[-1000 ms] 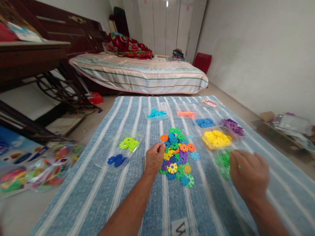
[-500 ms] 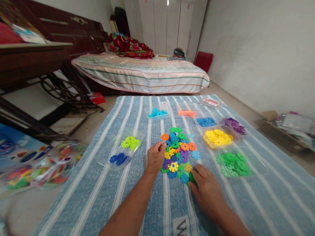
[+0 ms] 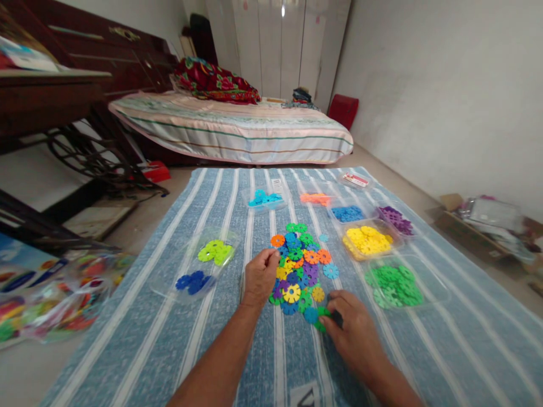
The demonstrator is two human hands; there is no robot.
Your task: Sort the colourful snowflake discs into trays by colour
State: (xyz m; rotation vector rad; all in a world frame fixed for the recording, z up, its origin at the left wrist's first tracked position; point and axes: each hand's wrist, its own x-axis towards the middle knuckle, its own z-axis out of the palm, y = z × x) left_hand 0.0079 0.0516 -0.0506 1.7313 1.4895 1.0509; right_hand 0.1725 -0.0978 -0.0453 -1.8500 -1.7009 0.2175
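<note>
A heap of mixed coloured snowflake discs (image 3: 299,265) lies on a blue striped cloth (image 3: 237,350). My left hand (image 3: 259,278) rests loosely curled at the heap's left edge, touching the discs. My right hand (image 3: 354,336) is at the heap's near right corner, fingers pinched on a green disc (image 3: 322,314). Right of the heap, a clear tray of green discs (image 3: 394,284) stands near the right hand.
Clear trays hold sorted discs: yellow (image 3: 367,240), purple (image 3: 394,219), blue (image 3: 347,213), orange (image 3: 314,198), cyan (image 3: 263,198), and lime with dark blue (image 3: 203,261). Bags of toys (image 3: 51,294) lie left. A bed (image 3: 229,127) stands behind, a cardboard box (image 3: 479,223) at right.
My right hand came from over the green tray to the heap's near right corner and closed on a green disc. The left hand stayed put.
</note>
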